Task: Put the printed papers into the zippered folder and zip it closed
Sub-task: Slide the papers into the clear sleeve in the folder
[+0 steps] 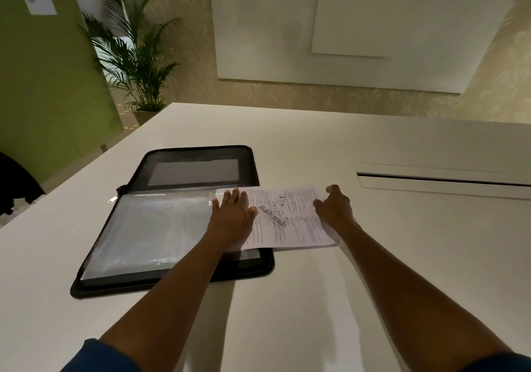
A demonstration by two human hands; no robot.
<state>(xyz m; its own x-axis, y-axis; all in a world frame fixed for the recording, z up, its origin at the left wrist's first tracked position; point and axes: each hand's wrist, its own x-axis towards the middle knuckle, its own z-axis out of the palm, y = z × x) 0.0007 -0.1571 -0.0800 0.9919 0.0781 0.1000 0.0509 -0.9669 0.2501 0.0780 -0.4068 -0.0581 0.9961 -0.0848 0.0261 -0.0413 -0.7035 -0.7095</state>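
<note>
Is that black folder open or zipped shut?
Open. The folder lies spread flat on the table, both inner halves showing, its zip pull loose at the side.

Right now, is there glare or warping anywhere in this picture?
Head view: the clear sleeve of the open zippered folder shines with glare; wide-angle warping splays the walls and tilts the table; the arms cast soft shadows; the print on the papers is too blurred to read.

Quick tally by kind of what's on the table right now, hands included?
Zippered folder, lying open: 1
Stack of printed papers, sheets not countable: 1
Hands on the papers: 2, left hand and right hand
Total: 4
</note>
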